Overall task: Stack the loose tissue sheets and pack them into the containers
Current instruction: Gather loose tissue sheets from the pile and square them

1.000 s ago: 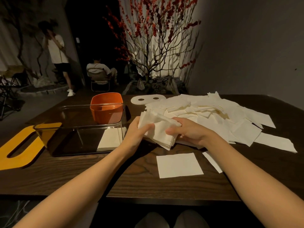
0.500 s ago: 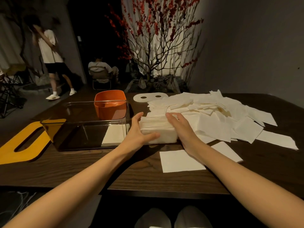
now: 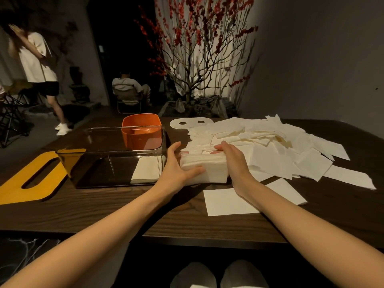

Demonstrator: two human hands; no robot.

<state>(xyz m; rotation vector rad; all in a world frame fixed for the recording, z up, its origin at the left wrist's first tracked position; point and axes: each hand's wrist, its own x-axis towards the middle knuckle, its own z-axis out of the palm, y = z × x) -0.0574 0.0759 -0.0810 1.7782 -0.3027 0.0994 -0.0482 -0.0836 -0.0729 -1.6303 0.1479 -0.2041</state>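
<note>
A stack (image 3: pixel 204 170) of white tissue sheets stands on the table (image 3: pixel 104 208), clasped from both sides. The left hand (image 3: pixel 176 169) presses its left face, fingers (image 3: pixel 173 150) straight along the side and thumb hooked across the near front. The right hand (image 3: pixel 233 161) covers the right end, fingers (image 3: pixel 220 147) bent over the top edge, gripping it. Beyond and to the right of the right fingers spreads a loose pile (image 3: pixel 270 146) of sheets, some overlapping, some trailing toward the table's right edge. Nearer than the right fingers, a single sheet (image 3: pixel 228 201) lies flat under the right forearm, with another sheet (image 3: pixel 287 191) just to its right. Immediately left of the left fingers stands a clear box (image 3: pixel 93 154), with a few sheets (image 3: pixel 145 170) lying in its right end. Behind that box, past the left fingertips, is an orange tub (image 3: pixel 142 129). A white lid (image 3: pixel 191 123) with two holes lies beyond the stack. Far left of the left fingers lies a yellow lid (image 3: pixel 27 179) with a slot. Past the table stand a red-flowered branch (image 3: pixel 199 48), a seated person (image 3: pixel 131 90) and a standing person (image 3: pixel 35 65).
</note>
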